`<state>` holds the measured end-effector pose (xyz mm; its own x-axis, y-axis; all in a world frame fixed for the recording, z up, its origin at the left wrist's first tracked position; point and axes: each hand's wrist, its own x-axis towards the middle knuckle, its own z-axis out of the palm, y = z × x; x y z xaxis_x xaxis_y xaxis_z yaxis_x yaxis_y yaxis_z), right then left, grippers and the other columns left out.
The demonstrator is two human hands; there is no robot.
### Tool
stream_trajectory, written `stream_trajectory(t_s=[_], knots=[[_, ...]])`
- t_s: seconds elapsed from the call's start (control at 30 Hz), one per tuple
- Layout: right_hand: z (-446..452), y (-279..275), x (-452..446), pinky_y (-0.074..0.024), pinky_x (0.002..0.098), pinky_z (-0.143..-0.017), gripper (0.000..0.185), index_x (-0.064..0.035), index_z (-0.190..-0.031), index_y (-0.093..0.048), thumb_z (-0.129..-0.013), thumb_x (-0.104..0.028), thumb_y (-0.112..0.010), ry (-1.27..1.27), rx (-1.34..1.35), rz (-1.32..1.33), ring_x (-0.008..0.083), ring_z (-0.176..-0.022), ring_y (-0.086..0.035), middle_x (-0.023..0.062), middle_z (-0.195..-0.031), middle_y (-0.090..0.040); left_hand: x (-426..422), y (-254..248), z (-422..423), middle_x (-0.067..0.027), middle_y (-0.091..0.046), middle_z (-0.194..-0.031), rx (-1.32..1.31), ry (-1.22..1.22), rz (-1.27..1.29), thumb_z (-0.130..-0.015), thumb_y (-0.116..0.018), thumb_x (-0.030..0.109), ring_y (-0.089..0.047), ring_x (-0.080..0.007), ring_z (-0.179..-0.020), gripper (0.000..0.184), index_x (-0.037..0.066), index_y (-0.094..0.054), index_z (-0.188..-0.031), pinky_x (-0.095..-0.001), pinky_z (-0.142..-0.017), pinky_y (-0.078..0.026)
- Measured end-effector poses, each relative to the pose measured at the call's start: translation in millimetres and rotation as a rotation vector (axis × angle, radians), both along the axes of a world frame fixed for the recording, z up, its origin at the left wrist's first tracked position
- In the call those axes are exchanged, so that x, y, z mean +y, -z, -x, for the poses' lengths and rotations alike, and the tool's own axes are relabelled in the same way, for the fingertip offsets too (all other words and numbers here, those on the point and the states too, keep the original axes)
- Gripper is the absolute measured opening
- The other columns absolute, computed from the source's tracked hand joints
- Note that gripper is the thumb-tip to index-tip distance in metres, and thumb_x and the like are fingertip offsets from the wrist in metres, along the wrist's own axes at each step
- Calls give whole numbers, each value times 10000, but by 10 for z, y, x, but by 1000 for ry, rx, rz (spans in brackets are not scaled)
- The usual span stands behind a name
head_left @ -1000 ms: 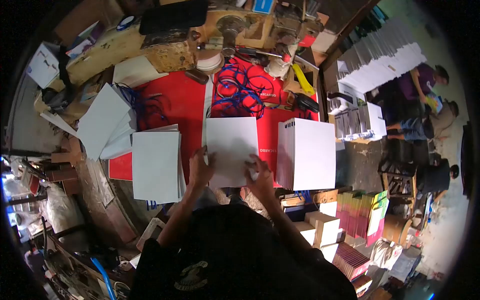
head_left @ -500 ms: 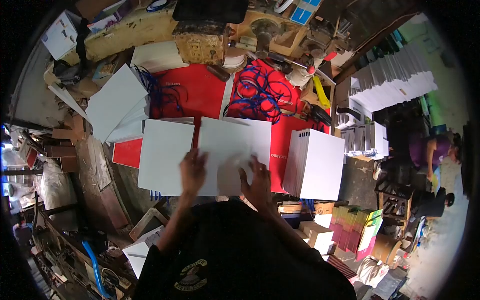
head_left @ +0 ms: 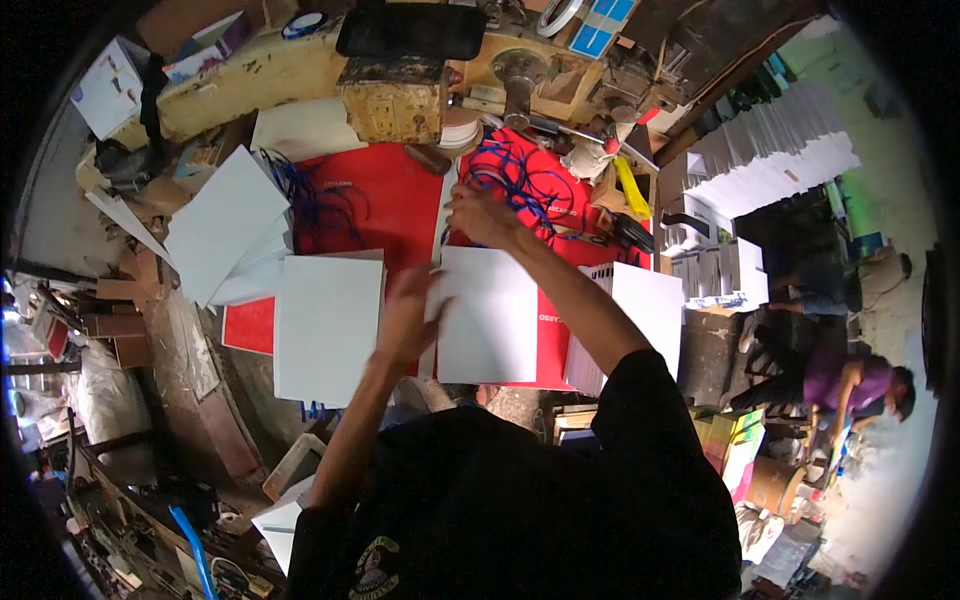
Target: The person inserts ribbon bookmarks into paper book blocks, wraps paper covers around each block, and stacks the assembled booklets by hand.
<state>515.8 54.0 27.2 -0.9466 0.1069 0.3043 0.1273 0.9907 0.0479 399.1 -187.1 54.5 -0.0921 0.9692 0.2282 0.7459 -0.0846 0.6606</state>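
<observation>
A white rectangular sheet or booklet lies on the red surface in front of the body. My left hand, blurred by motion, is at its left edge; whether it grips anything is unclear. Farther forward, my right hand reaches to the blue cords, its fingers bent at their left side; what they hold, if anything, cannot be made out. One white stack is to the left. My right forearm passes over part of another stack on the right.
Fanned white sheets lie at the far left. Behind the red surface are a worn metal block and a yellow-handled tool. Tall paper stacks stand at the right, and a person in purple is beyond.
My right hand has moved forward from the middle sheet to the cords. My left hand has shifted slightly right and forward. The white sheet spread between the hands and left stack now shows only in the middle.
</observation>
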Motion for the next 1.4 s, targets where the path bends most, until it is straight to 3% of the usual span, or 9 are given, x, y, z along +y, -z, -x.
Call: stream_trajectory(t_s=[0.1, 0.37, 0.43, 0.53, 0.67, 0.9, 0.97, 1.1, 1.4], knots=[[-162, -205, 130, -486, 363, -913, 157, -228, -783, -727, -772, -136, -601, -12, 109, -68, 212, -1017, -574, -3, -898, -671, 506, 238, -447, -193, -408, -1452, 162, 155, 63, -754, -787, 402, -418, -390, -1300, 859, -9, -403, -1403, -473, -1069, -384], [-1263, -433, -172, -556, 423, -804, 216, -179, -1015, -761, -899, -158, -580, 619, 225, 490, 306, -881, -690, 111, -966, -721, 750, 398, -528, -212, -408, -1422, 83, 137, -45, -636, -859, 422, -386, -376, -1320, 989, 43, -389, -1420, -520, -1064, -345], [-1456, -380, -478, -562, 415, -731, 164, -125, -956, -767, -896, -137, -615, 757, 321, 566, 332, -765, -694, 154, -853, -713, 780, 405, -462, -174, -541, -1227, 27, 155, -119, -636, -892, 290, -507, -320, -1165, 784, 37, -528, -1283, -458, -978, -421], [-1631, -592, -1296, -548, 375, -646, 148, -77, -938, -763, -850, -114, -650, 965, 286, 741, 266, -667, -698, 165, -818, -715, 771, 512, -273, -18, -587, -890, -853, 143, -120, -642, -899, 68, -568, -143, -853, 330, 46, -649, -856, -267, -755, -463], [-1817, 157, -2445, -492, 270, -527, 222, -15, -879, -753, -865, -236, -738, 958, 442, 1535, 109, -610, -652, 90, -710, -709, 718, 485, -112, -1, -556, -872, -959, 117, -66, -682, -886, 118, -557, -103, -807, 325, 48, -635, -876, -248, -683, -433], [-1641, -298, -2875, -536, 334, -684, 184, -54, -914, -767, -834, -220, -762, 919, -47, 1519, 120, -689, -675, 88, -797, -741, 702, 447, -515, -221, -497, -1284, -142, 228, -56, -749, -819, 405, -423, -410, -1223, 757, 76, -481, -1341, -509, -1033, -358], [-1918, -330, -2746, -537, 337, -686, 174, -41, -902, -752, -815, -190, -769, 556, 29, 1609, 124, -699, -679, 109, -853, -744, 524, 348, -578, -233, -400, -1355, 157, -19, -147, -701, -853, 327, -371, -409, -1240, 896, 72, -370, -1410, -524, -1046, -328], [-1880, -82, -2461, -546, 394, -744, 325, -50, -1119, -666, -835, -194, -733, 980, 423, 1074, 274, -836, -695, 171, -967, -717, 45, 514, -615, -275, -381, -1375, 50, -348, 140, -766, -788, 222, -352, -455, -1250, 801, -42, -350, -1383, -558, -1035, -322], [-1357, -339, -2554, -503, 466, -781, 529, -20, -1321, -503, -892, -286, -662, 980, 66, 670, 389, -866, -619, 237, -926, -643, -459, 169, -417, -202, -634, -848, -236, -403, 215, -848, -722, 158, -644, -349, -784, 362, -8, -538, -1111, -429, -696, -511]])
